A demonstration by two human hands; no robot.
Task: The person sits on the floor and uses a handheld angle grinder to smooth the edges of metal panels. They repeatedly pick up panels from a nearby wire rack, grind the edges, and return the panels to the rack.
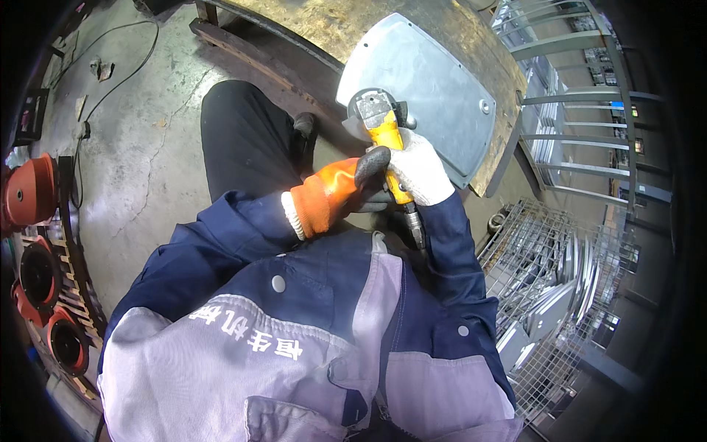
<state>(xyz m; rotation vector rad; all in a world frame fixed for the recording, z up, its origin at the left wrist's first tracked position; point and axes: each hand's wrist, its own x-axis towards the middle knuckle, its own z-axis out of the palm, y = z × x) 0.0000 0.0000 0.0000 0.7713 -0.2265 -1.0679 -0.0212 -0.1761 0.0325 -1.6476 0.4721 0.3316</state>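
A yellow angle grinder [388,135] with a grey metal head is held in front of my body, its disc [356,127] at the far end. My right hand [422,168], in a white glove, is wrapped round the grinder's body from the right. From the left, my left hand [333,189], in an orange glove with dark fingertips, closes on the tool's lower body. The grinder's head overlaps the near left edge of a grey metal plate [427,81]; whether the disc touches it I cannot tell. A grey tapered fitting [414,227] extends from the grinder's near end.
The plate lies on a worn wooden table [317,18]. At right are a metal rack [582,96] and a wire basket [545,295] of flat metal parts. Orange-red round castings [33,191] stand at far left. A dark cable [140,70] crosses the concrete floor.
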